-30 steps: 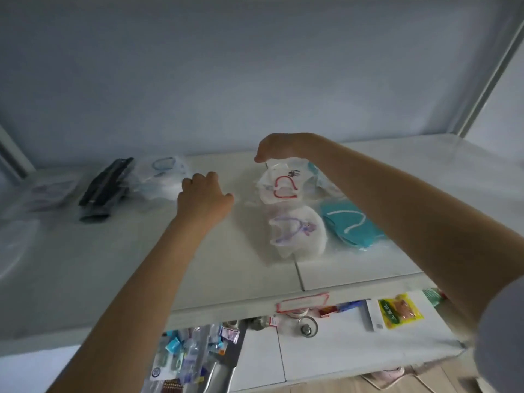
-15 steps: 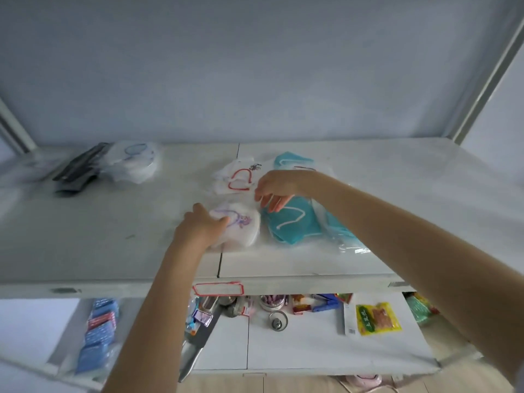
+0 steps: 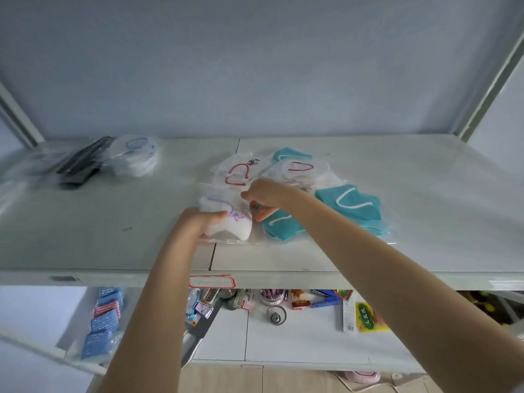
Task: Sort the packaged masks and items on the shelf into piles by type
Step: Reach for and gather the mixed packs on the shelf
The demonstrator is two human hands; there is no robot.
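On the white shelf point(image 3: 411, 194) lies a cluster of bagged masks. My left hand point(image 3: 198, 219) grips a white mask with a purple strap point(image 3: 235, 222) near the front edge. My right hand point(image 3: 266, 194) pinches the clear plastic bag just right of it, above a teal mask point(image 3: 280, 226). A second teal mask point(image 3: 354, 205) lies further right. White masks with red straps point(image 3: 238, 173) sit behind my hands, and another teal one point(image 3: 289, 154) peeks out at the back. At the far left rest a black packaged item point(image 3: 80, 165) and a white mask with a blue strap point(image 3: 133, 156).
A lower shelf point(image 3: 297, 341) below holds small items: blue packets point(image 3: 102, 321), a yellow snack packet point(image 3: 368, 317), a blue stapler point(image 3: 326, 300), a metal strainer point(image 3: 276, 314). A red-bordered label point(image 3: 212, 280) sticks to the upper shelf's front edge. Metal uprights stand at both back corners.
My left hand moved from the shelf's middle onto the purple-strap mask and closed on it. My right hand came forward from the red-strap masks to the bag beside the teal mask.
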